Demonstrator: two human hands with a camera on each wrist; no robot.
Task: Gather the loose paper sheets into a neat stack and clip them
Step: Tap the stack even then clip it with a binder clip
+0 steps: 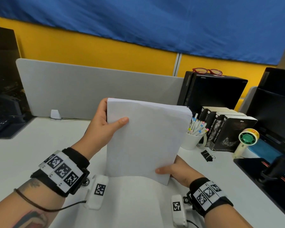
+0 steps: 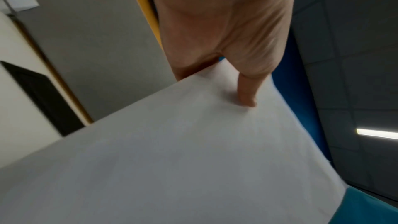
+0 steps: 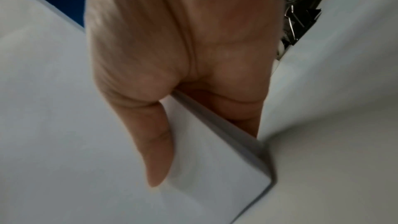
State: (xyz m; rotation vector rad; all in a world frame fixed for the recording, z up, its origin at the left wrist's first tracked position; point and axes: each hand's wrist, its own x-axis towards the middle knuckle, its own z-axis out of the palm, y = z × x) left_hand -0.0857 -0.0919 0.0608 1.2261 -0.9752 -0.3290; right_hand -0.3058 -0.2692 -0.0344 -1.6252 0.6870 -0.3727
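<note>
A person holds a stack of paper (image 1: pixel 143 139) upright on a white desk (image 1: pixel 39 145), the left hand (image 1: pixel 103 125) pinching its upper left edge, thumb in front, the right hand (image 1: pixel 176 170) pinching its lower right corner. A black binder clip (image 1: pixel 207 155) lies nearby, beside a cup of pens (image 1: pixel 192 139).

Legible text is scarce. Books (image 1: pixel 220 129) standing on the desk carry spine lettering, too small and blurred to read. One marker (image 1: pixel 192 125) in the white cup (image 1: pixel 192 140) bears print, possibly "MARKER", uncertain. Wristbands show coded square tags (image 1: pixel 62 170), no words.
</note>
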